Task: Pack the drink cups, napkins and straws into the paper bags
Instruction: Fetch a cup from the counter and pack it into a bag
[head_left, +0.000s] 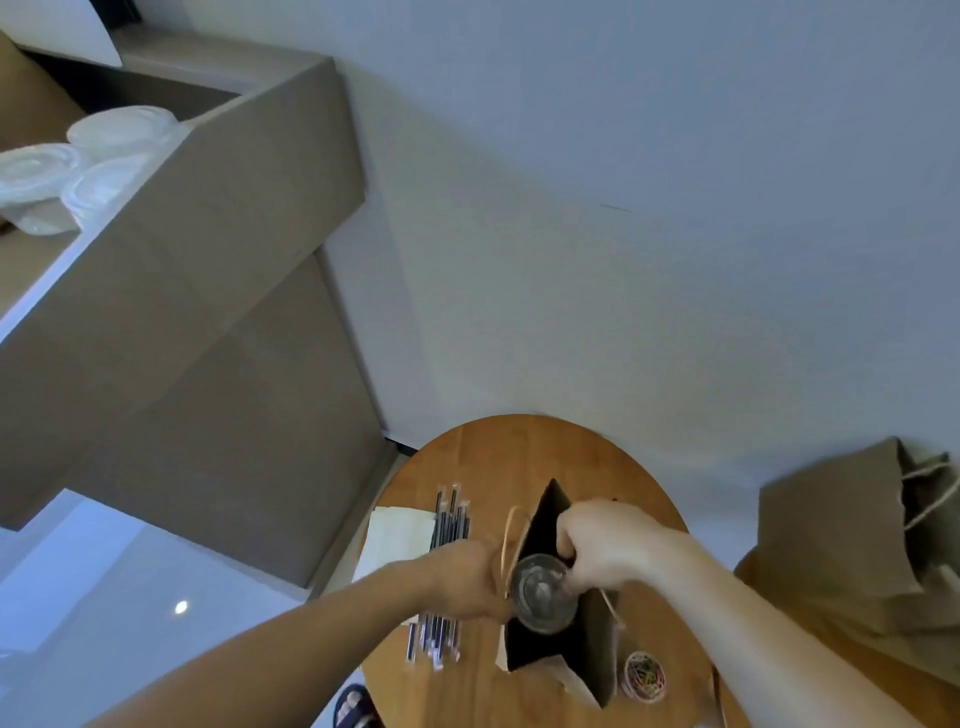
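Two hands meet over the open paper bag (561, 649) in the middle of the round bench (519, 452). Fingers of the right hand (605, 543) curl on the clear cup (543, 592) at the bag's mouth. The left hand (467, 577) pinches the bag's left rim. The straws (449, 519) and napkins (400, 535) lie near the left edge.

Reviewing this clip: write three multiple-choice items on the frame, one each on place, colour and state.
1. Where do the black wrapped straws lie? A) left of the open brown paper bag B) inside it C) on the floor
2. The round table is: A) white B) brown wood C) black
3. The clear lidded plastic cup is: A) lying flat B) held over the bag's mouth C) shelved
Key: 1A, straws rest beside the bag; 2B, wood grain shows; 3B, the right hand holds it above the opening.
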